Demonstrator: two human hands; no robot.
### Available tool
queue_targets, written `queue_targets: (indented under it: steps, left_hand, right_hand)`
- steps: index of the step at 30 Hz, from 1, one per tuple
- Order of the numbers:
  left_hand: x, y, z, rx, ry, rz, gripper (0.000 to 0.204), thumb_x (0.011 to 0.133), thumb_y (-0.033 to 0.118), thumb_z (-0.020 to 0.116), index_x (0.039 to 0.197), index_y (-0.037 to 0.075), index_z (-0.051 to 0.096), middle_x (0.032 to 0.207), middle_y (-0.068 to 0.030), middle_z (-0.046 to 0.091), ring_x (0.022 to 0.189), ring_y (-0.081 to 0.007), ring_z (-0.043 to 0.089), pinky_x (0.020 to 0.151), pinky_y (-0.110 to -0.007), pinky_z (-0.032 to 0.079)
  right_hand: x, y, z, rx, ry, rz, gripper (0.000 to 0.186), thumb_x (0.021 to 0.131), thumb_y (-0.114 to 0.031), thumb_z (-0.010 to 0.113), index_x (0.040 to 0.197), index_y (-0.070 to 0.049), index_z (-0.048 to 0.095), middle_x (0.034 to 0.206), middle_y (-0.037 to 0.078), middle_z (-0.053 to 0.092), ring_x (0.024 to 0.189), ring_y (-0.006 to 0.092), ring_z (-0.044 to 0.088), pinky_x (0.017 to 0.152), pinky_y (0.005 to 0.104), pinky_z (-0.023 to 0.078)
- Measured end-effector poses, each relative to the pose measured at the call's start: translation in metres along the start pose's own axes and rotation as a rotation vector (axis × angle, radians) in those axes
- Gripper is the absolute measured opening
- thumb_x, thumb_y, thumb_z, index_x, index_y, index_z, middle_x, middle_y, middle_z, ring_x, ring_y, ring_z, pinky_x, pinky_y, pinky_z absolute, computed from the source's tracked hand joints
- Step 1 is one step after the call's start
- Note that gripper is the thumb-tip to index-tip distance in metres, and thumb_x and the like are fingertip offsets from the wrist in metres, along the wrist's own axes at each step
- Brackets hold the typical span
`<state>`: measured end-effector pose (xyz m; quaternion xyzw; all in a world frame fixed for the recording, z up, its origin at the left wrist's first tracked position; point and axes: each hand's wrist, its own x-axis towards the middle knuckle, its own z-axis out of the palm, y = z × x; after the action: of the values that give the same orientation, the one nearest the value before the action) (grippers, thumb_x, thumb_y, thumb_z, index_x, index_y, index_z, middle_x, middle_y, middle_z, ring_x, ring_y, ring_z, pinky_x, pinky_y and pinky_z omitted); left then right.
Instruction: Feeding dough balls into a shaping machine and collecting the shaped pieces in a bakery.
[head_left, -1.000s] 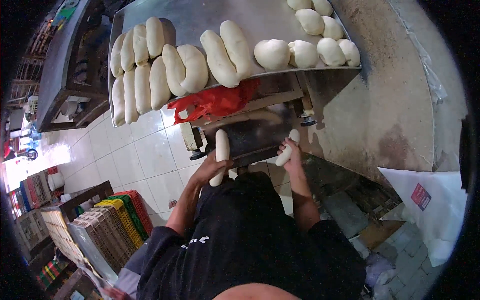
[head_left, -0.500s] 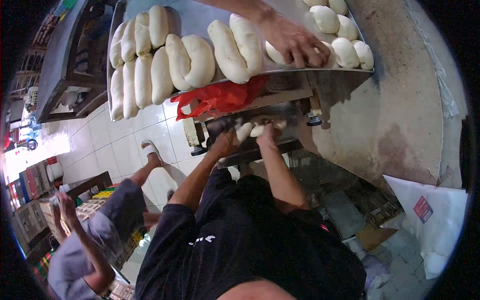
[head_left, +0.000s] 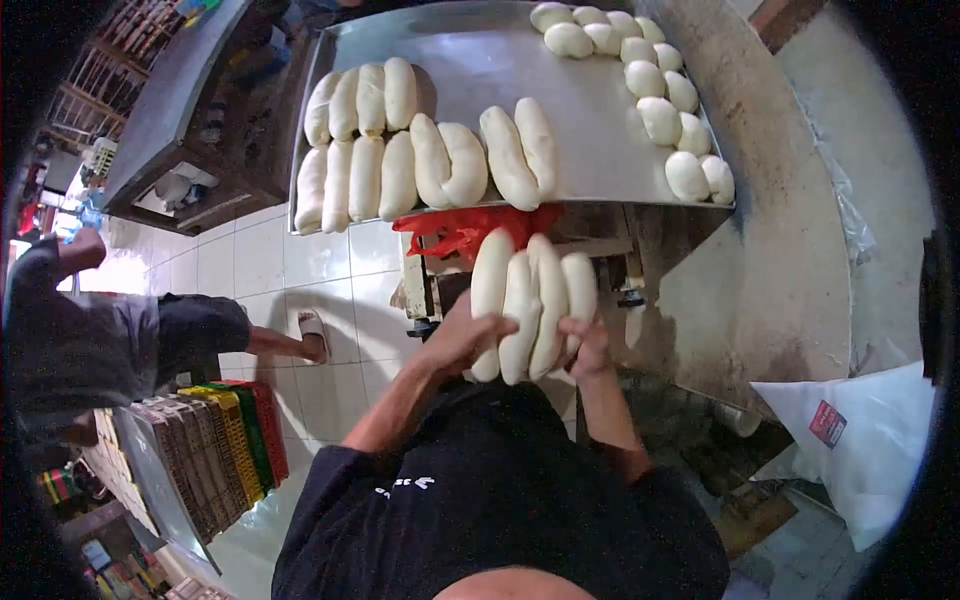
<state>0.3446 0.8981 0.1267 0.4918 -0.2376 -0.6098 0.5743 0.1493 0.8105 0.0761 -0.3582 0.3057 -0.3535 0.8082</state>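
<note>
Several long, pale dough rolls (head_left: 517,310) are squeezed side by side between my two hands, in front of the metal tray (head_left: 470,75). My left hand (head_left: 466,336) is closed round the left side of the bunch, its thumb across the rolls. My right hand (head_left: 590,346) grips the right side, thumb on top. On the tray's left half lie more dough rolls (head_left: 340,180), some straight and some bent into a U shape (head_left: 464,165). Round dough balls (head_left: 645,80) line its far right and right edges.
A red plastic bag (head_left: 455,237) hangs below the tray's near edge. Stacked crates (head_left: 235,440) stand at lower left, near another person (head_left: 150,335) on the tiled floor. A white sack (head_left: 860,455) is at right, and a dark workbench (head_left: 175,110) at far left.
Both my hands have come up from below the tray with the dough rolls. A hand over the tray's right front has gone, along with dough under it. The person at left has moved.
</note>
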Motion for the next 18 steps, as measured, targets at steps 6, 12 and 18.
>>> queue_targets:
  steps: [6,12,18]
  left_hand:
    - [0.075,0.140,-0.018,-0.084,0.051,0.278,0.063,0.078,0.039,0.065,0.123,-0.001,0.044,0.110,-0.0111,0.055,0.097,-0.0223,0.056,0.085,-0.036,0.046]
    - [0.092,0.166,-0.086,0.096,0.552,0.727,0.072,0.083,0.042,0.060,0.136,-0.001,0.034,0.135,-0.0171,0.042,0.124,-0.0254,0.040,0.102,-0.033,0.029]
    - [-0.019,0.048,-0.084,0.103,0.703,0.819,0.026,0.085,0.018,0.056,0.101,-0.002,0.053,0.091,-0.0073,0.055,0.079,-0.0128,0.048,0.074,-0.026,0.041]
  right_hand:
    - [0.145,-0.117,0.109,-0.283,-0.128,-0.321,0.065,0.082,-0.040,0.066,0.128,-0.001,0.041,0.110,0.011,0.055,0.106,0.0222,0.051,0.097,0.0374,0.036]
    - [0.185,-0.145,0.107,-0.429,0.479,-0.759,0.059,0.086,-0.031,0.064,0.128,-0.003,0.033,0.115,0.014,0.049,0.103,0.0207,0.049,0.087,0.0315,0.041]
    - [0.061,-0.021,-0.056,-0.528,0.744,-0.462,0.017,0.091,-0.021,0.057,0.101,-0.009,0.050,0.082,-0.003,0.048,0.063,0.0052,0.040,0.056,0.0193,0.033]
